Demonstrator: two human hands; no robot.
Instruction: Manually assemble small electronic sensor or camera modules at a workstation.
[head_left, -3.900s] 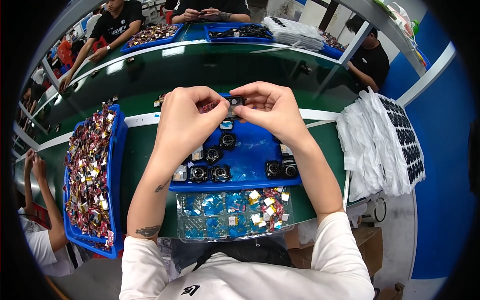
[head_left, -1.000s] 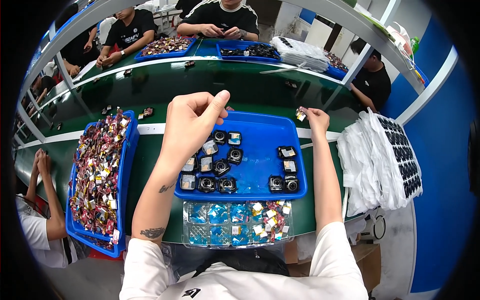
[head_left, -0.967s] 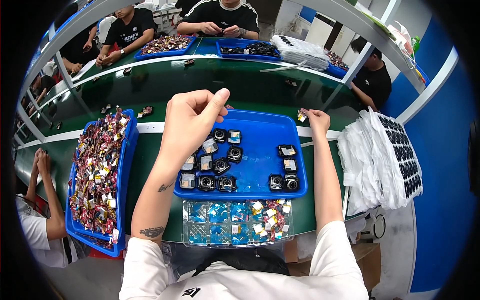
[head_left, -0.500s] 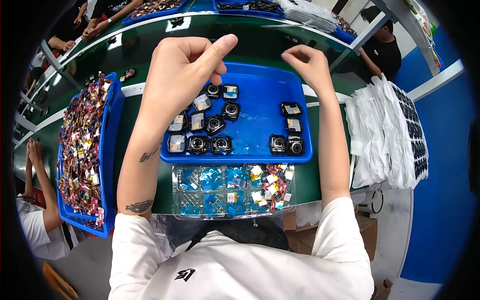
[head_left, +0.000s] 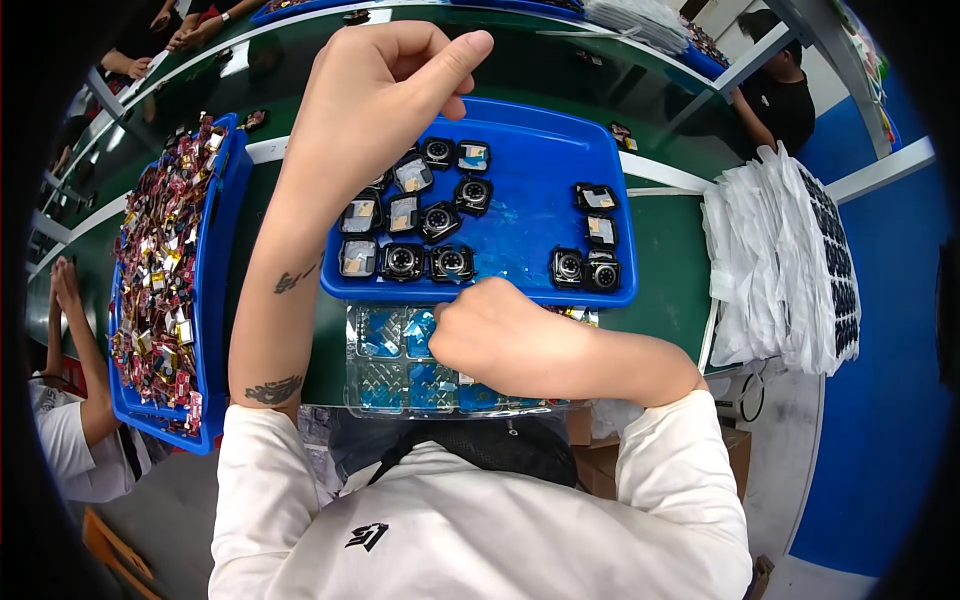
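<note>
Over the clear compartment tray (head_left: 390, 360) at the near table edge, right hand (head_left: 500, 335) curled knuckles-up, fingertips dipped into a cell of blue-wrapped parts (head_left: 382, 335); whether it pinches one, cannot tell, the fingers hide it. Left hand (head_left: 375, 95) raised above the blue tray (head_left: 530, 215), loosely closed, thumb laid along the forefinger; nothing visible between them. Blue tray sits just behind the clear one, touching or nearly so, holding small round black modules (head_left: 440, 262) and square foil-faced pieces (head_left: 358, 215) in loose rows at left, a smaller cluster (head_left: 590, 255) at right. Risks, as judged: the clear tray overhangs the edge toward the lap, so a downward press or a snagged wrapper could tip it and spill the cells; the left forearm hangs over the module rows and could sweep them out of order if lowered carelessly. Surface is a green bench (head_left: 670, 270) with a white strip across it. Long blue bin (head_left: 165, 280) of mixed red and gold scraps at left; stack of white sheets with dark dots (head_left: 790, 270) at right. Other people at the bench's far side and lower left; blue floor at right.
</note>
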